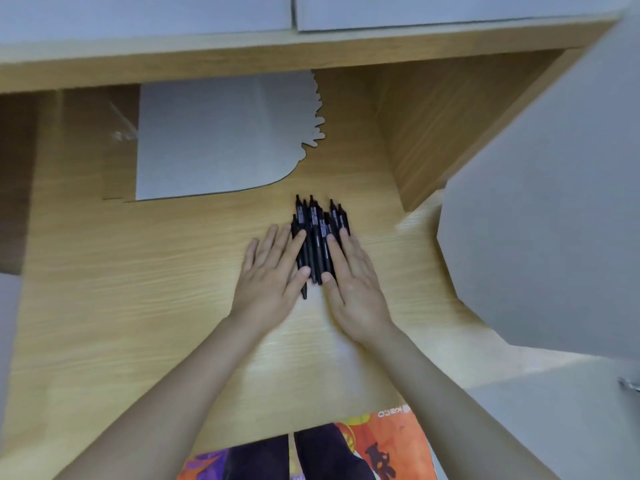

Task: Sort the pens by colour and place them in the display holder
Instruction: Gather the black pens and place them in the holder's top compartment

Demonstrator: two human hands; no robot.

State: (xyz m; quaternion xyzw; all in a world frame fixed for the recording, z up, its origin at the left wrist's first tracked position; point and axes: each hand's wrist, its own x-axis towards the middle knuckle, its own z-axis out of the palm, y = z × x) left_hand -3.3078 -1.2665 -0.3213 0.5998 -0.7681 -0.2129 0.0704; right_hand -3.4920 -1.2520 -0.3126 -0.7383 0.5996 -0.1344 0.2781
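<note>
Black pens (317, 237) bunched at frame centre; left hand (273, 271) and right hand (353, 278) flat, fingers straight, flanking, probably touching bundle. Bare desk (138, 289) lower left.

We look down on a light wood-grain desk top (138, 289) set beneath a long wooden shelf board (242, 60). A slanted wooden side panel (450, 126) closes the recess on our right. Flat grey masked patches (214, 140) cover parts of the view, including above the shelf. The light is soft and even.
</note>
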